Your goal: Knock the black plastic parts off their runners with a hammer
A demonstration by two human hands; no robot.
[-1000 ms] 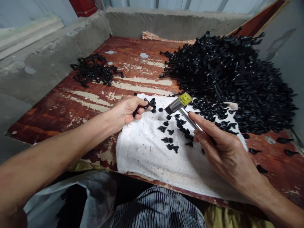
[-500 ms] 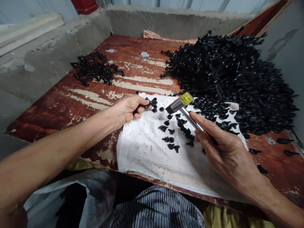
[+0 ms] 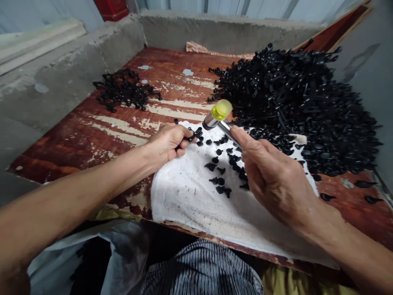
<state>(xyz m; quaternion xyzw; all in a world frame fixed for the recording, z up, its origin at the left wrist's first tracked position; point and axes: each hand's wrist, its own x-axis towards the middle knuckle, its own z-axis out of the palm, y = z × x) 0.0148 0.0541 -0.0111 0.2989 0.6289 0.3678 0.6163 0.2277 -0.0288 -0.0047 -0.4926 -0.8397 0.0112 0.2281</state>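
Note:
My left hand (image 3: 174, 141) is closed on a black plastic part (image 3: 195, 133), whose knobbed end sticks out past the thumb at the cloth's far left corner. My right hand (image 3: 270, 176) grips the handle of a small mallet (image 3: 215, 115). The mallet's head, with a yellow face and a dark face on a metal body, is raised above and to the right of the held part, apart from it. Between the hands, several small black stemmed caps (image 3: 220, 181) lie scattered on the white cloth (image 3: 190, 205).
A large heap of black parts (image 3: 285, 90) fills the right back of the worn red-brown board (image 3: 135, 135). A smaller pile (image 3: 125, 90) lies at the left back. Low concrete walls (image 3: 227, 30) border the board. A white bag (image 3: 123, 250) with dark contents hangs below the front edge.
My right hand has lifted the mallet up and to the left, and its yellow face has tilted upward. My left hand stays in nearly the same place with the black part.

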